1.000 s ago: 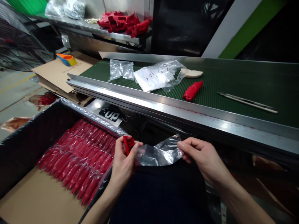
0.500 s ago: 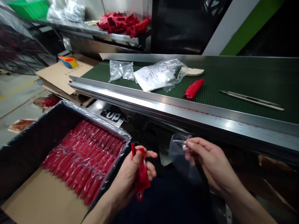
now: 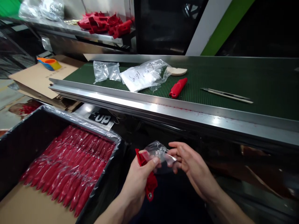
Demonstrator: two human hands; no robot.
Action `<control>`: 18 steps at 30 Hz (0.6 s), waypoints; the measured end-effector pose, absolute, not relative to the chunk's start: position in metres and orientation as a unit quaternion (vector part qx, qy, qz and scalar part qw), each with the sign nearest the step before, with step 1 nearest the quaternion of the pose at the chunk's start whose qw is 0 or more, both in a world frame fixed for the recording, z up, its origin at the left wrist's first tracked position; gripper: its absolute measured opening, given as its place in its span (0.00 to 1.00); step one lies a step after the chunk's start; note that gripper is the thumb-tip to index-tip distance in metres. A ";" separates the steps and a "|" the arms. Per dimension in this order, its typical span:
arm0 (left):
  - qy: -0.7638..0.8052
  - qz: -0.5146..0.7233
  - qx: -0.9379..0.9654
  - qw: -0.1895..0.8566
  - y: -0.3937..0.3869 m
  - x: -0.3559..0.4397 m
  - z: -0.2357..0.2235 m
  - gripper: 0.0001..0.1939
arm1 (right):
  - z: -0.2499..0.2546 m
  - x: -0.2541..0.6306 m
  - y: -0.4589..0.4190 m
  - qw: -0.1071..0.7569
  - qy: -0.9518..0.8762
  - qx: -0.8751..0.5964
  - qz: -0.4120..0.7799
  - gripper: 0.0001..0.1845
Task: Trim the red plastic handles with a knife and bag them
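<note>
The left hand (image 3: 137, 180) is closed round a red part (image 3: 149, 182), low in front of the person; the right hand (image 3: 190, 166) pinches a clear bag (image 3: 158, 151) at the part's top end; beyond, the belt (image 3: 233, 77) carries another red piece (image 3: 177, 87).

Head view — forward, down, close over hands (image 3: 163, 168)

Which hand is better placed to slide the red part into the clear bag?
Left, probably. The left hand already grips the red plastic part, its upper end at the clear plastic bag, which the right hand pinches, so it is occupied.
</note>
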State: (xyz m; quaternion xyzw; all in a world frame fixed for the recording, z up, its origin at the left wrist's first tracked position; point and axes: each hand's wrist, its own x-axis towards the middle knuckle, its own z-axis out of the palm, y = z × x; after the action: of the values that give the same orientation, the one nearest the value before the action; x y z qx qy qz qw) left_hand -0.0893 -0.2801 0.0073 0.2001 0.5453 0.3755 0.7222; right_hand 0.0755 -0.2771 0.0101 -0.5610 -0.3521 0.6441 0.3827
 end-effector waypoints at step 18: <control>0.585 0.360 0.366 0.628 -0.291 -0.096 0.009 0.22 | 0.008 0.079 -0.298 0.351 -0.507 -0.630 0.472 0.12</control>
State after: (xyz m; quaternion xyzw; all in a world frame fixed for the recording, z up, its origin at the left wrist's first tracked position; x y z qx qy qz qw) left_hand -0.0964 -0.2907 0.0085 0.3656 0.5849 0.3600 0.6281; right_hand 0.0788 -0.2982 0.0076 -0.6303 -0.5067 0.4719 0.3511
